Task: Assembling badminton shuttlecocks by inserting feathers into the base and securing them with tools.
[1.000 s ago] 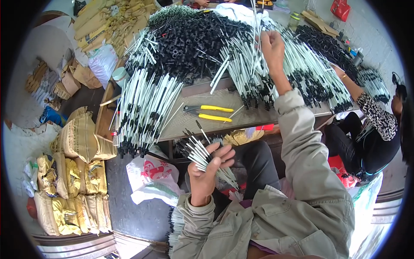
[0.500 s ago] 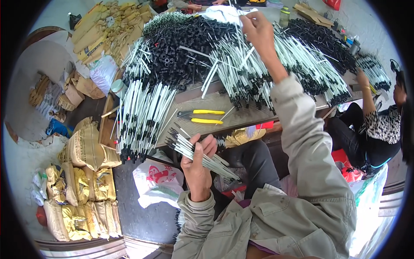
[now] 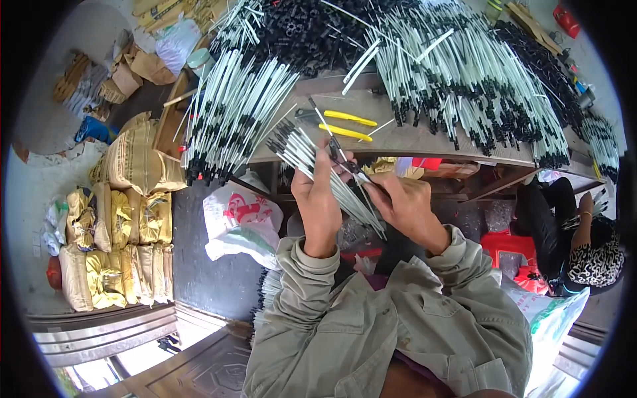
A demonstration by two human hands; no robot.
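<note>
My left hand is closed around a bundle of thin white rods with black tips, held slantwise in front of the table edge. My right hand has come in beside it, its thumb and fingers pinching a thin rod with a black fitting that lies across the bundle. The rod's far end is partly hidden by my fingers. Beyond my hands, pliers with yellow handles rest on the table. A stack of white rods with black ends lies to their left, and a larger heap to their right.
The wooden table also bears a heap of black fittings. Below its edge hangs a white plastic bag. Stacked sacks stand at left. At right, another person sits near a red stool.
My right hand has come down from the far rod heap to the bundle in my left hand, bringing a rod. My view has tilted lower, so the table appears higher up.
</note>
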